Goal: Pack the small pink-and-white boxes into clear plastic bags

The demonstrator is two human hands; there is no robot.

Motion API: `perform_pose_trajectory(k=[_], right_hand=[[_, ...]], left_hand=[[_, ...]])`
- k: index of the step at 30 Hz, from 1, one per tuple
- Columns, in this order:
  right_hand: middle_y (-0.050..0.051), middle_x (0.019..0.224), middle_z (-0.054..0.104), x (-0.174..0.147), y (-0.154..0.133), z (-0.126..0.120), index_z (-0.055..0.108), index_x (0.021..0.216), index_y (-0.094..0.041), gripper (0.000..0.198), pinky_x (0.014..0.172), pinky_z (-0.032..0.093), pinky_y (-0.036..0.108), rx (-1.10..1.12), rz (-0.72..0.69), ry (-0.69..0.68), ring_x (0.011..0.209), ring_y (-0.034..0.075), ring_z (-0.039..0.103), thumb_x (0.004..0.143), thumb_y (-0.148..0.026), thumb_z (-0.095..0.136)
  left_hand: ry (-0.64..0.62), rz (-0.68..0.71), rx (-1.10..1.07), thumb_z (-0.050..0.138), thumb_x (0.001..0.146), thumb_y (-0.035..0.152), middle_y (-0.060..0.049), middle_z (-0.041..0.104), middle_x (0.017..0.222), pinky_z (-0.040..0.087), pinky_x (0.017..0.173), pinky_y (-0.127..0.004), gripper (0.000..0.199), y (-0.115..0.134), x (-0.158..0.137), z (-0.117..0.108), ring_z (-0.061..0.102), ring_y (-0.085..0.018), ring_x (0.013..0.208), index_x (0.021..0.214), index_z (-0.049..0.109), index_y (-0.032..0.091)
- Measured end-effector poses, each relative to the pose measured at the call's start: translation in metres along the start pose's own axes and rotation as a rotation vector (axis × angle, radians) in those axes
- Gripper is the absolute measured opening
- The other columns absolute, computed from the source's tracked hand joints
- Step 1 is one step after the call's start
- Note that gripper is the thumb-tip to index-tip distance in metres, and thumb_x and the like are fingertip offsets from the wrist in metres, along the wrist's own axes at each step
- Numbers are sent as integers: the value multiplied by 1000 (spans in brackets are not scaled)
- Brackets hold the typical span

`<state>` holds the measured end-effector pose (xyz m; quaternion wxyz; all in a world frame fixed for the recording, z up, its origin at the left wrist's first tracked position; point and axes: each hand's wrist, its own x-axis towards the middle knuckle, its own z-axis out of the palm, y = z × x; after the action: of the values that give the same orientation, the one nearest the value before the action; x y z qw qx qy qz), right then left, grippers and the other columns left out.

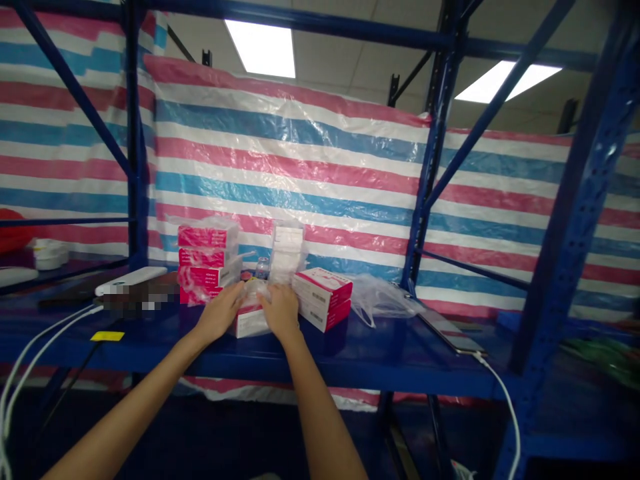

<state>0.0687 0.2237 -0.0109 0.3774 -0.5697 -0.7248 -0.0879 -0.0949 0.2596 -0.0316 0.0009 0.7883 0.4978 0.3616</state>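
My left hand (223,313) and my right hand (281,310) meet over a small pink-and-white box (253,325) on the blue shelf. Both hands have their fingers curled on a crumpled clear plastic bag (257,288) at the top of that box; the fingertips are partly hidden. To the left rises a stack of pink boxes (203,257) in clear plastic. Two more pink-and-white boxes (323,297) lie one on the other, just right of my right hand. Behind the hands stands a stack of white packs (289,250), with a small clear bottle (262,268) beside it.
Loose clear plastic (380,297) lies right of the boxes, before a cabled tablet-like device (450,330). On the left are a white power bank (131,280) and a yellow label (107,336). Blue uprights (430,167) and a striped sheet (300,160) enclose the shelf.
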Motion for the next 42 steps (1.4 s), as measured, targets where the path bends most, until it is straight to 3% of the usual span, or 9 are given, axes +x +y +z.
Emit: perform_pose_trajectory(k=[6,13,17,21,25,31,42], right_hand=[[4,99,64,-1,-1,2,65,95,-20,25,81,41,31,-40,15,32,95,21,54,85,-36,49],[3,98,64,-2,0,4,66,92,-21,24,78,41,29,-39,11,51,93,20,54,84,-37,49],[2,94,64,-4,-1,3,65,89,-21,20,76,41,28,-51,12,63,91,19,54,84,-33,50],[2,92,63,-5,-1,3,65,85,-21,18,74,41,28,-57,12,71,90,19,54,84,-32,51],[3,93,62,-5,0,5,64,84,-21,18,73,40,28,-57,17,82,91,19,53,84,-32,50],[4,89,61,-8,1,5,63,84,-19,21,73,39,28,-75,-46,131,89,19,53,86,-33,47],[4,88,60,-9,2,3,62,84,-19,21,74,38,28,-44,-87,181,87,19,52,87,-34,47]], left_hand=[[5,-14,-3,30,84,40,-9,50,130,30,104,-38,52,-1,5,1,44,-23,121,123,48,11],[1,23,17,29,78,19,-10,55,125,39,98,-38,49,12,0,-7,51,-23,114,120,52,10],[16,79,18,26,76,16,-12,57,121,39,96,-39,52,7,-1,-4,54,-24,110,120,53,8],[24,52,-63,28,81,29,-12,57,121,36,100,-40,48,-2,0,2,52,-25,112,116,54,10],[6,76,-138,37,82,51,-12,53,125,38,98,-41,55,7,-7,-1,49,-26,116,121,46,13],[-15,163,-138,49,78,55,-14,47,128,39,96,-40,67,24,-15,-7,47,-27,116,129,33,15],[-10,214,-107,42,82,56,-11,45,133,32,104,-42,57,16,-14,-2,39,-26,125,123,51,17]])
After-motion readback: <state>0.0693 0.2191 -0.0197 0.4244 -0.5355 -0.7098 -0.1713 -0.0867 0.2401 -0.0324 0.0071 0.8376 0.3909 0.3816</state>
